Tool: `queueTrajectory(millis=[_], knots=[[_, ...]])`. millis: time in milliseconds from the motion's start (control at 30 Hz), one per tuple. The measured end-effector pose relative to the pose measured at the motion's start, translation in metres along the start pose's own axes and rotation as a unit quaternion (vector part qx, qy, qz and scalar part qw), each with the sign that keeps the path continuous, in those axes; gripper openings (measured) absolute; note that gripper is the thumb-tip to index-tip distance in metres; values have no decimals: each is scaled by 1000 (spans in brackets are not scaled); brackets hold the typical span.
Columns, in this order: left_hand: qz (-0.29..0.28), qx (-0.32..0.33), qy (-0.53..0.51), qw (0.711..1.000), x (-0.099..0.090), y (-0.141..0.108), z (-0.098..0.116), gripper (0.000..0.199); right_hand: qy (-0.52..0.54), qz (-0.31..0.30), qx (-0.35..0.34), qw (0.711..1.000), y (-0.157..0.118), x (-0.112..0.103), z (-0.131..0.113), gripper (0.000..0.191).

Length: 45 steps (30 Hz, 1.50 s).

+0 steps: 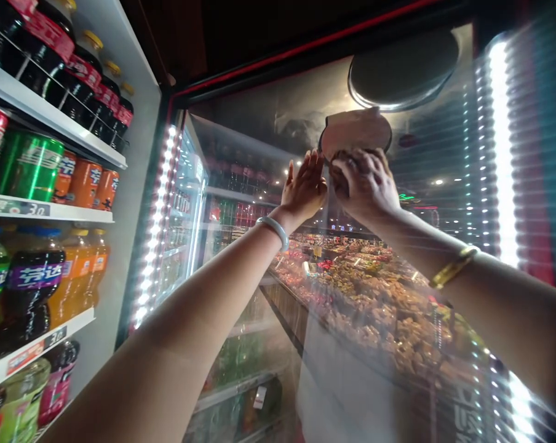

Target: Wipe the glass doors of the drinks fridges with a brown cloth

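Observation:
Both arms reach up to the glass door [259, 307] of a drinks cooler, with a light strip along each side. My left hand [304, 184] lies against the glass, fingers apart and pointing up, nothing held; a pale bangle circles its wrist. To its right, my right hand [363, 181] is bent at the lower edge of a pinkish-brown patch [357, 132] on the glass. Its fingers are curled, and whatever they may hold is hidden; a gold bracelet is on that wrist. A dark round shape [402, 67] shows above the patch.
Open shelves on the left hold cola bottles [87, 67], a green can [38, 166], orange cans [85, 183] and orange soda bottles [77, 271]. The white shelf edge [75, 215] juts beside the door. Piled goods and lights are reflected in the glass.

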State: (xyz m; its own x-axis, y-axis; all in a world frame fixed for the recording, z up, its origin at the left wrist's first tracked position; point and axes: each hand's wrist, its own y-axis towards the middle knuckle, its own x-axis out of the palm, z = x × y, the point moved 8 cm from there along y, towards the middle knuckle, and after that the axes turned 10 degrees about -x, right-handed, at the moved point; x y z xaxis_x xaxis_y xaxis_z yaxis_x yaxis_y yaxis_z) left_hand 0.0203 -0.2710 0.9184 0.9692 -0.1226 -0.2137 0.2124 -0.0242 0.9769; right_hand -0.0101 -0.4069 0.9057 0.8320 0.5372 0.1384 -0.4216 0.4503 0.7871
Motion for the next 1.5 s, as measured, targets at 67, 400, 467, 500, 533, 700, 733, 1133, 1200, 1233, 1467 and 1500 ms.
queueTrajectory(millis=[67,400,467,500,533,700,733,1133,1200,1233,1467,1500], knots=[[2,12,-4,1000,-1,-6,-7,69,15,-45,-61,997,-12,-1,-13,48],[-12,27,10,1000,2,-19,-12,64,6,22,25,999,17,23,-20,38],[-21,25,13,999,1,-22,-21,65,25,-12,-34,999,6,23,-37,42],[-22,23,11,999,0,-24,-26,65,32,-28,-60,997,-2,21,-39,45],[-22,20,6,1000,-1,-25,-32,66,34,-40,-77,996,-7,17,-36,47],[-23,12,-6,1000,-3,-25,-51,68,-7,9,56,998,10,9,11,39],[-23,15,-5,1000,-4,-24,-52,68,-8,21,76,997,18,13,10,37],[-51,4,-8,999,-7,-33,-69,66,17,-36,38,998,32,28,3,40],[-50,10,-8,999,-4,-32,-70,66,14,-6,56,998,44,35,-5,35],[-49,11,-8,999,-3,-32,-70,66,21,-3,36,999,46,40,-18,35],[-17,10,-12,1000,-5,-33,-70,64,57,-66,-129,988,13,42,-60,47],[-5,5,-12,1000,-8,-33,-69,64,53,-58,-111,991,17,42,-51,48]])
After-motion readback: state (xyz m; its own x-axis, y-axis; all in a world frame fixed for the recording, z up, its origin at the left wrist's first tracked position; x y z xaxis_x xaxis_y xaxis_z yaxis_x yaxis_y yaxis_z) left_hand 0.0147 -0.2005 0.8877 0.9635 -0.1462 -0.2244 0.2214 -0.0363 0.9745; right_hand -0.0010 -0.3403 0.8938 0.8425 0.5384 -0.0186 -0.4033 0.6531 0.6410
